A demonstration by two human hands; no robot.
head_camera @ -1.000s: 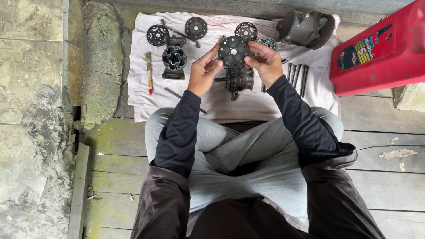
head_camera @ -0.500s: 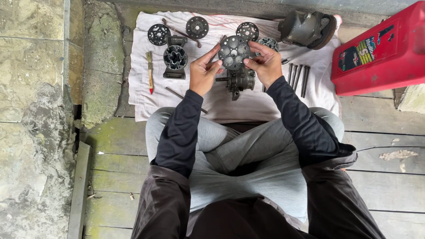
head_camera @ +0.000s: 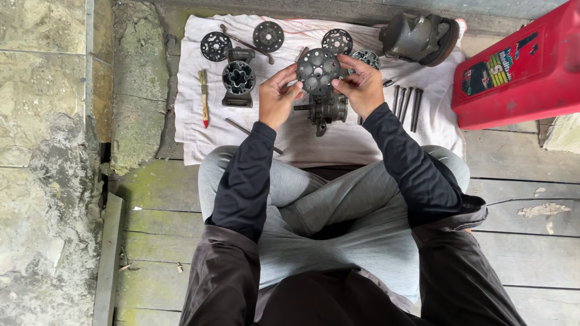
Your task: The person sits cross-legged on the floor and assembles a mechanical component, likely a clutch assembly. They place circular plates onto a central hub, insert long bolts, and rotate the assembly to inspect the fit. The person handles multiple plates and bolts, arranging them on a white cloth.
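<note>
White cloth (head_camera: 338,139) covers weathered planks; above it my left hand (head_camera: 277,99) and right hand (head_camera: 362,87) pinch a perforated metal disc (head_camera: 318,70) (fingers closed on its rim), over the pump body (head_camera: 326,110).

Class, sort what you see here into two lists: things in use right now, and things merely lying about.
In use: perforated round plate, held by left hand and right hand above the pump-like body.

Lying about: small brush, bolts, red canister, cylinder block, spare discs.
</note>
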